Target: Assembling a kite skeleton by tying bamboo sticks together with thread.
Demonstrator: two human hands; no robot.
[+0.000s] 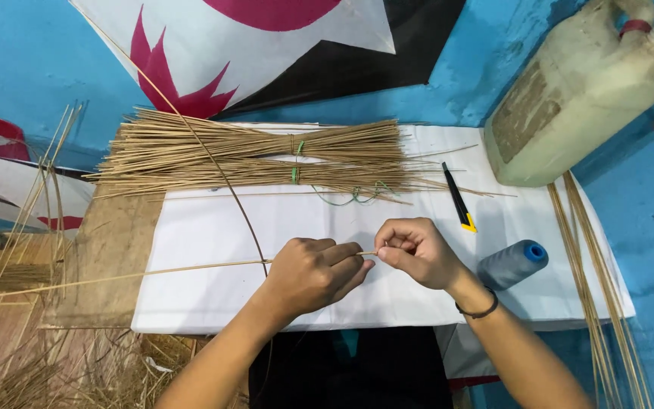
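Bright blue walls and a blue floor (pixel 24 68) surround us as we look down at a low table (pixel 213 303) covered with white paper sheets. Our left hand (pixel 313 273) is curled into a loose fist, its grip closed around a thin bamboo stick (pixel 153 271) near the stick's right end. That stick runs from our hands far out to the left, past the table edge, lying roughly level. Our right hand (pixel 416 251) meets the left one at the stick's tip, thumb and fingers pinched shut on the very end. A dark band sits on the right wrist.

At the back of the table lies a thick bundle of sticks (pixel 266 155), tied around the middle with green string. A black and yellow utility knife (pixel 459 198) rests just right of the bundle. A spool of grey-blue thread (pixel 513 263) lies on its side close to our right wrist. Behind the bundle, a white kite (pixel 266 53) with red and black patches leans against the wall. A pale plastic jug (pixel 577 95) stands at the far right corner. More loose sticks (pixel 599 303) lie along the right side, and dry shavings (pixel 77 371) pile up at the lower left.
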